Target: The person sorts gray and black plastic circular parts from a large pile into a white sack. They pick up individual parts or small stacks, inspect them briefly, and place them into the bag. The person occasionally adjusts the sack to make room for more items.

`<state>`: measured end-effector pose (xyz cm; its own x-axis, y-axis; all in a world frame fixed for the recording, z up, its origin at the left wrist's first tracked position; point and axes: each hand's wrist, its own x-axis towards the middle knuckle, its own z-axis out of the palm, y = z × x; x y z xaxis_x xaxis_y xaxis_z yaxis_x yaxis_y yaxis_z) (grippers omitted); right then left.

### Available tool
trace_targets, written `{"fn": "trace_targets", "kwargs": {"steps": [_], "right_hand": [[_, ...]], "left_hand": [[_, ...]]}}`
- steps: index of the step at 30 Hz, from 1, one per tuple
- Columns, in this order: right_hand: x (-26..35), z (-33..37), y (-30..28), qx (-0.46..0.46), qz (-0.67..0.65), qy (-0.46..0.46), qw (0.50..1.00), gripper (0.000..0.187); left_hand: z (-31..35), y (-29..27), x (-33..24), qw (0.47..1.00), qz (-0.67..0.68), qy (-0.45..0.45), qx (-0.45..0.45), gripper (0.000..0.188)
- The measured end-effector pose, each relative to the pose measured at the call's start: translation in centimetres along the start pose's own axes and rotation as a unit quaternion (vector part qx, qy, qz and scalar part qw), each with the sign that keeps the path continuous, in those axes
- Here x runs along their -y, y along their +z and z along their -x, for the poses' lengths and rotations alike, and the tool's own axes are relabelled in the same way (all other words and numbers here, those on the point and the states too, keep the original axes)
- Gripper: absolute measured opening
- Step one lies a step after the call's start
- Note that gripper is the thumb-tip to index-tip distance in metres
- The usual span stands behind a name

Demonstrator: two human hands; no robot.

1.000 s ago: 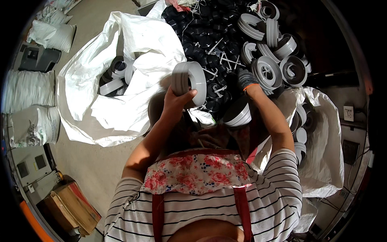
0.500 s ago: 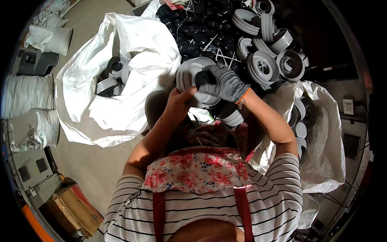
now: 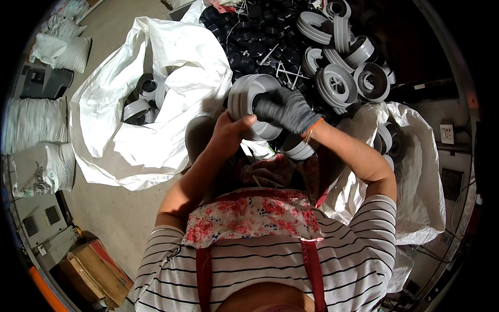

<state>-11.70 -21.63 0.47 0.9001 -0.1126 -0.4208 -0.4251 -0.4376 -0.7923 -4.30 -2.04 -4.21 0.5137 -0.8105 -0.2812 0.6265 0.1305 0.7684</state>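
Observation:
My bare left hand [image 3: 231,131] grips a light grey plastic ring with a ribbed rim [image 3: 244,99], thumb over its near edge. At the ring's middle, my right hand [image 3: 291,112], in a grey knitted glove with an orange cuff, is closed around a black round cap [image 3: 262,107]. Motion blurs the gloved fingers and hides part of the cap. Another grey ribbed ring [image 3: 299,147] lies just below the right wrist, near my lap. Beyond my hands is a heap of black caps [image 3: 254,49] with thin white plastic sprues [image 3: 291,70] on it.
Several grey rings [image 3: 337,86] are piled at the far right. To the left stands an open white woven sack [image 3: 104,130] with grey rings inside; another open sack [image 3: 418,192] with rings is at my right. Filled sacks [image 3: 36,125] and a cardboard box [image 3: 99,270] line the left side.
My right hand has turned at the ring's middle, its elbow swinging slightly outward to the right. The left hand keeps its hold on the ring almost unmoved.

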Motion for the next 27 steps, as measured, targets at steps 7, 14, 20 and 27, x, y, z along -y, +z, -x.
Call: {"fn": "trace_targets", "kwargs": {"steps": [7,14,20,27], "right_hand": [[-2.0,-0.7,2.5,-0.16,0.108,-0.163,0.968,0.071],[-3.8,-1.1,-1.7,-0.29,0.301,-0.13,0.899,0.058],[-14.5,-0.8,-9.1,-0.273,0.414,0.222,0.84,0.057],[-6.2,-2.8,0.4,-0.182,0.295,-0.267,0.899,0.049]], "left_hand": [[0.6,0.3,0.6,0.991,-0.118,0.033,-0.059,0.035],[0.3,-2.2,-5.4,0.857,-0.392,0.263,-0.208,0.083],[-1.1,-3.6,-7.4,0.892,-0.241,0.332,-0.189,0.08],[-6.4,-3.7,4.4,0.973,0.197,-0.082,-0.085,0.043]]}}
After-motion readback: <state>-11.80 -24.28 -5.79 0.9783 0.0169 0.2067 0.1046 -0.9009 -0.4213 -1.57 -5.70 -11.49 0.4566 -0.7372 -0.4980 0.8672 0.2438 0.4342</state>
